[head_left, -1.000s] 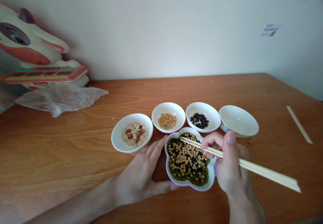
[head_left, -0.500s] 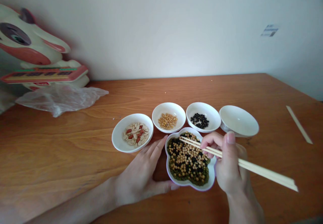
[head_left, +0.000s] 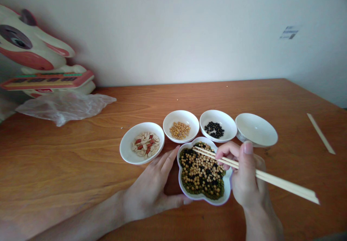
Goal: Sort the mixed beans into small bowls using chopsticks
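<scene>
My right hand grips a pair of chopsticks, their tips close together among the beans at the far side of a white, flower-shaped bowl. That bowl holds mixed yellow soybeans, black beans and small green beans. I cannot make out whether a bean is pinched between the tips. My left hand steadies the bowl from the left, fingertips at the upper rim and thumb along the lower rim. Just behind stand round white bowls: one with peanuts, one with soybeans, one with black beans.
A further white bowl at the right has nothing visible inside. Far right lies a flat pale strip, perhaps a chopstick sleeve. On the left, a plastic bag lies before a cow-like toy keyboard. A wall rises behind the wooden table.
Almost nothing differs. The view has shifted very slightly, while both hands, the chopsticks and the bowls keep their places.
</scene>
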`<state>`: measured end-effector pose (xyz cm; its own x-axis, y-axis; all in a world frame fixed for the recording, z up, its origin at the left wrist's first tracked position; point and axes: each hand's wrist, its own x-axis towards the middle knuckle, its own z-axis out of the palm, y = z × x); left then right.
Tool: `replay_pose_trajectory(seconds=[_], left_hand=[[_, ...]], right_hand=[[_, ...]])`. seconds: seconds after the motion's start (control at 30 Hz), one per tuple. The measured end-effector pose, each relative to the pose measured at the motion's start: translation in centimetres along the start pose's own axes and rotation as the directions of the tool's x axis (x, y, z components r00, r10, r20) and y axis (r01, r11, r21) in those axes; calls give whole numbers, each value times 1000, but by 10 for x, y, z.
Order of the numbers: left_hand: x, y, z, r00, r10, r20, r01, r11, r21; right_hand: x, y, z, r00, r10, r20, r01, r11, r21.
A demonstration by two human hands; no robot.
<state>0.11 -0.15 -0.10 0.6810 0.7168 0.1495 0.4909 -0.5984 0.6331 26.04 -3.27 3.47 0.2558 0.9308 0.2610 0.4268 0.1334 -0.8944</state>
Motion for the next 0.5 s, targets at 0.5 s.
replay_pose_trajectory(seconds=[0.5], left_hand=[[0, -1, -2, 1000, 7, -2, -7, 1000, 7]], right_hand=[[0, -4, -4, 1000, -11, -2, 11, 1000, 15]])
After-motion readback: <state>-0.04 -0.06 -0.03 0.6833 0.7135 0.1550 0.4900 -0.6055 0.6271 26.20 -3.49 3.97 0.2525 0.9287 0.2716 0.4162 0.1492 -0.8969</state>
